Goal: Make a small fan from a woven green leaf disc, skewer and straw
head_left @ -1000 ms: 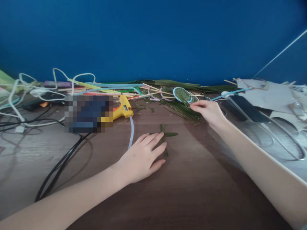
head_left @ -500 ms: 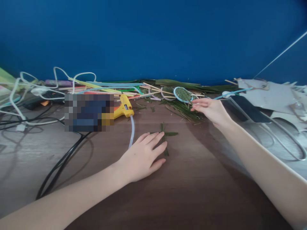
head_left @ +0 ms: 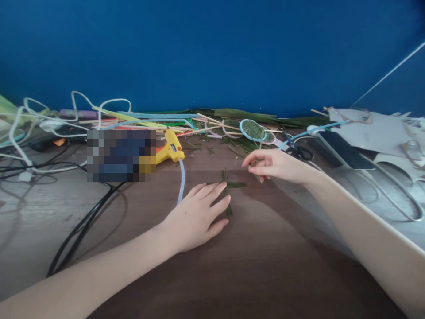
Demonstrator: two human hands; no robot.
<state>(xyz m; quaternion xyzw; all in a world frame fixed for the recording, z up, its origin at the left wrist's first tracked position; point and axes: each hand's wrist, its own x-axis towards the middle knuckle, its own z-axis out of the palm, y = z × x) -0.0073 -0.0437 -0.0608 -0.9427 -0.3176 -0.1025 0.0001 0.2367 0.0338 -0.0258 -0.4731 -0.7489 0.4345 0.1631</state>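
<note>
My left hand (head_left: 196,216) lies flat and open on the wooden table (head_left: 259,266), its fingertips pressing on crossed green leaf strips (head_left: 228,185). My right hand (head_left: 272,165) hovers just right of the strips, fingers pinched together on a thin green leaf strip (head_left: 257,177). Behind it lies a heap of green leaf strips (head_left: 247,146) and a round woven leaf piece with a blue rim (head_left: 253,130).
A yellow glue gun (head_left: 170,149) with a clear glue stick lies at centre left beside a blurred patch. Cables (head_left: 66,133), coloured straws and sticks (head_left: 149,122) crowd the back left. Scissors (head_left: 299,151), a dark phone (head_left: 341,151) and grey card pieces (head_left: 375,133) sit right.
My right hand has come back from the leaf heap toward the crossed strips, now holding a strip. My left hand has stayed in place.
</note>
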